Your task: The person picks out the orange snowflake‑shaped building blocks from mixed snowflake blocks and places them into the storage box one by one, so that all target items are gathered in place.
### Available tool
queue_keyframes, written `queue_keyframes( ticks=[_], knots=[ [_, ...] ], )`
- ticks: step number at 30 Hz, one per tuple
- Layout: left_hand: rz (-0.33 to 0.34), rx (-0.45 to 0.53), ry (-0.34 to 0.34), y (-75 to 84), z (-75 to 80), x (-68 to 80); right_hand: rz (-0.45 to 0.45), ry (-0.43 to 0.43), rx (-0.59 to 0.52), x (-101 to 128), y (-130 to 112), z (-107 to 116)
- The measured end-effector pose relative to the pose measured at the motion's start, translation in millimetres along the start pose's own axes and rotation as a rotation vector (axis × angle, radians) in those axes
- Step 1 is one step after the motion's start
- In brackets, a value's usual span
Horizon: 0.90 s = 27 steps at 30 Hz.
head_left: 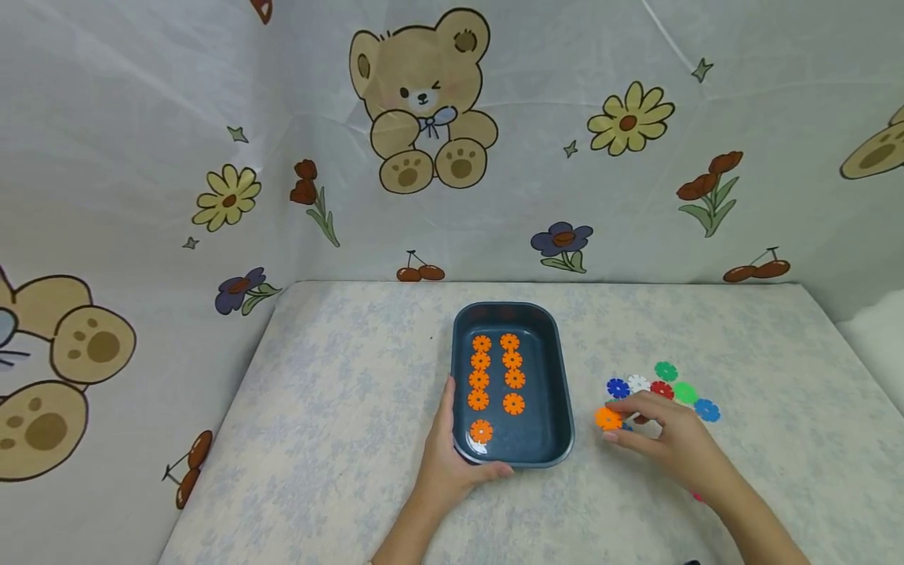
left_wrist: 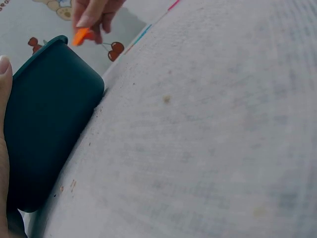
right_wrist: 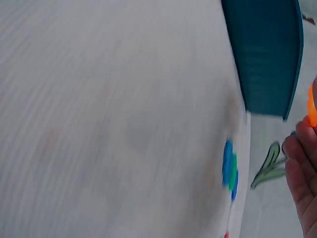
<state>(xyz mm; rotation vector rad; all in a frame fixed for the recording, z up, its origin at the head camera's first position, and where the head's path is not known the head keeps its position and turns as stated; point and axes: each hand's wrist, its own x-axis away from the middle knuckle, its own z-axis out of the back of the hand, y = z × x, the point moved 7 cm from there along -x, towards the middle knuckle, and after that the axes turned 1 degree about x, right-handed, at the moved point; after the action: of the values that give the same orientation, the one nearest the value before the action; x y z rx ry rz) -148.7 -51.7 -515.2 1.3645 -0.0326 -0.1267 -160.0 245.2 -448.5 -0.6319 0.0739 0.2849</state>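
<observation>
A dark blue-green rectangular tray [head_left: 540, 439] stands on the table with several orange notched plastic discs [head_left: 479, 380] in two columns on its floor. My left hand [head_left: 446, 471] grips its near left corner, thumb along the near edge and fingers by the left side. Right of the tray, my right hand [head_left: 671, 439] pinches another orange notched disc [head_left: 607, 419] between thumb and fingers, above the loose discs. In the left wrist view the held disc [left_wrist: 81, 36] shows edge-on, past the tray's outer wall [left_wrist: 54, 109]. The right wrist view catches only part of it.
Loose notched discs lie right of the tray: dark blue [head_left: 617, 388], white [head_left: 639, 383], red [head_left: 661, 390], green [head_left: 666, 371], light green [head_left: 685, 392] and blue [head_left: 707, 410]. A pink piece [head_left: 697, 496] is partly hidden by the right forearm. A printed cloth [head_left: 537, 196] hangs behind the table.
</observation>
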Motion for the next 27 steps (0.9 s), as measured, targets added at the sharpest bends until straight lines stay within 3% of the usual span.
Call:
queue_keyframes(
  ticks=[6,11,19,27],
  knots=[
    [0.004,0.001,0.000,1.4,0.1,-0.6,0.056,0.030,-0.053,-14.6,-33.1,-14.0],
    [0.000,0.010,-0.009,1.8,-0.4,-1.4,0.108,-0.002,-0.059,-24.8,-54.6,-26.4],
    [-0.011,0.004,-0.014,0.6,-0.4,-0.8,0.249,-0.076,0.019,-36.1,-81.0,-46.8],
    [-0.003,0.006,-0.008,0.2,-0.3,0.1,0.323,-0.239,0.176,-47.9,-94.9,-64.4]
  ],
)
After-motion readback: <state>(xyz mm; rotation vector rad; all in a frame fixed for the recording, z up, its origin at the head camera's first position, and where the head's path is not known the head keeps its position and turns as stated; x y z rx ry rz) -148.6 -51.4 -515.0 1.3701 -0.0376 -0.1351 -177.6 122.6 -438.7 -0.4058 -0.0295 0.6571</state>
